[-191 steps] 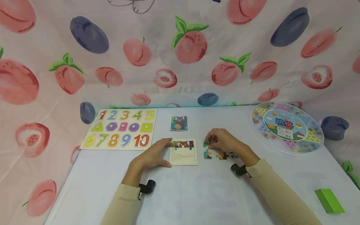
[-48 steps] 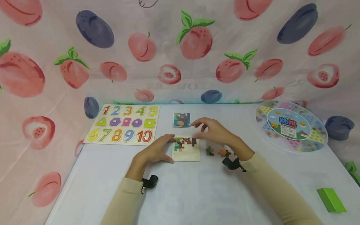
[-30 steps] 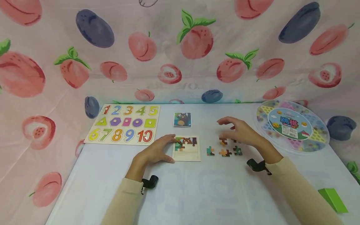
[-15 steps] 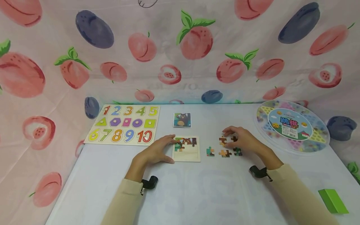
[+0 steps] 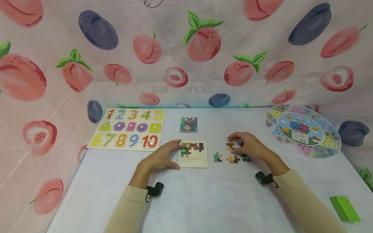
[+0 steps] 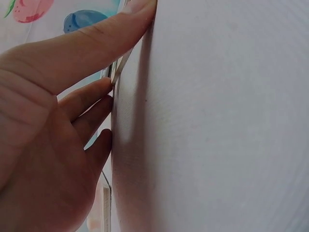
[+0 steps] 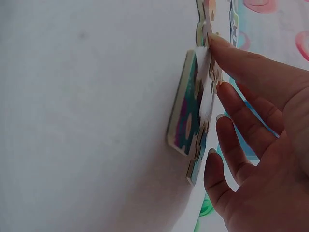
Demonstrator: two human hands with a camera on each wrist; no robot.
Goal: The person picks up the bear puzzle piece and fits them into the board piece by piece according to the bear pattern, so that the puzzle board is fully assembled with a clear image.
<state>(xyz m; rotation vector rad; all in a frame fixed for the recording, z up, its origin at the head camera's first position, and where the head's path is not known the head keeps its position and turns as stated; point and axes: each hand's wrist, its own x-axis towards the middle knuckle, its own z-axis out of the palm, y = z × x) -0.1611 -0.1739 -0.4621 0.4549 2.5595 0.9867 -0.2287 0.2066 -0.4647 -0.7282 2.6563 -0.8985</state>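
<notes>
Right hand (image 5: pixel 253 145) has dropped since a second ago; I see thumb and forefinger pinching the brown piece (image 5: pixel 230 147), right of the tray (image 5: pixel 193 162). Left hand (image 5: pixel 158 159), fingers spread, touches tray's left side. Bear card (image 5: pixel 188 124) beyond.

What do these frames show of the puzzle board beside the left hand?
The puzzle board is square and pale, seemingly wooden, with a thin rim, and lies flat on the white table. Fitted pieces, including a brown bear's head, cover its far strip and run partway down the left side; the rest is bare. The left hand, forefinger and thumb spread, touches its left edge.
</notes>
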